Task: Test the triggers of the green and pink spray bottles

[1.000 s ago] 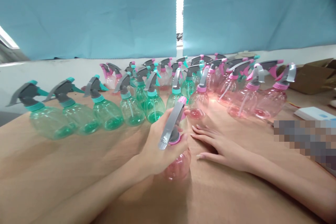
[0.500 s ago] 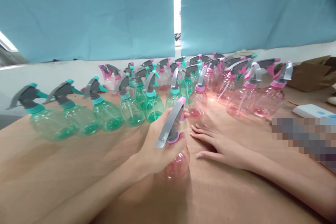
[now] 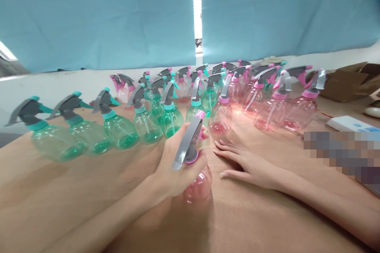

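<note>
A pink spray bottle [image 3: 198, 189] with a grey trigger head and pink nozzle stands in front of me. My left hand [image 3: 175, 158] is wrapped round its neck, just under the head; part of the bottle is hidden by the fingers. To the right of it, my right hand [image 3: 243, 162] lies flat on the wooden table [image 3: 243, 221], fingers stretched out and holding nothing. Beyond its fingertips stands another pink spray bottle [image 3: 220, 120]. A green spray bottle [image 3: 172, 121] stands just behind my left hand.
A row of green spray bottles [image 3: 120, 131] runs to the left. Pink spray bottles [image 3: 270, 114] stand at the right, with more of both colours behind. A cardboard box [image 3: 341, 83] and a white device [image 3: 350, 123] lie far right. A blue curtain [image 3: 103, 16] hangs behind.
The whole view has shifted slightly, with everything a little further left. My left hand still holds the pink spray bottle, and my right hand keeps its place on the table.
</note>
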The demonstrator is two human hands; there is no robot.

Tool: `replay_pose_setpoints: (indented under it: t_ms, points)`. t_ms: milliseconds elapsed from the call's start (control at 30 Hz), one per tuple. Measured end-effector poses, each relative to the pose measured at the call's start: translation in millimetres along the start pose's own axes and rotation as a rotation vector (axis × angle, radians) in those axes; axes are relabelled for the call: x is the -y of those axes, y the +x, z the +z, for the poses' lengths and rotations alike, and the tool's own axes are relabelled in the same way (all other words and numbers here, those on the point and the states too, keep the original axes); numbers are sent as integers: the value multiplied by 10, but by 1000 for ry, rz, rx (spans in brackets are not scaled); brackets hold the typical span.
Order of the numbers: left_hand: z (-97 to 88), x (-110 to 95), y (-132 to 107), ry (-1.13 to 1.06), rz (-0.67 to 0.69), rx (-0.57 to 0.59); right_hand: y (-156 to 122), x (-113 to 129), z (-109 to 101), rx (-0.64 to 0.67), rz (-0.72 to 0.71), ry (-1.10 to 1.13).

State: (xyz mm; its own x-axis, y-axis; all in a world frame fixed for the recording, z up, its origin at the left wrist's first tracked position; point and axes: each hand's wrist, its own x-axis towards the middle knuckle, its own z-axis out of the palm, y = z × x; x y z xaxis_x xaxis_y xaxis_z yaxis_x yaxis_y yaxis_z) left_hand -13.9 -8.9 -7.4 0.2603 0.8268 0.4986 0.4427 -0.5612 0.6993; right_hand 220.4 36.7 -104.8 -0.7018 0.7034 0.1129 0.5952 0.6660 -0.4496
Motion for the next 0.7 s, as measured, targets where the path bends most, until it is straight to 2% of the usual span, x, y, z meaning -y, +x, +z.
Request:
replay_pose_setpoints:
  t_ms: [233, 367, 533, 700]
  points:
    - [89, 89, -38, 77, -22, -85, 3, 94, -71, 18, 10, 26]
    - [127, 102, -41, 33, -42, -103, -21, 280, -149, -13, 1, 95]
    - [187, 98, -34, -20, -66, -110, -33, 541, -242, -26, -96, 202]
    - [306, 128, 26, -30, -40, -158, -56, 659, -277, -93, -94, 331]
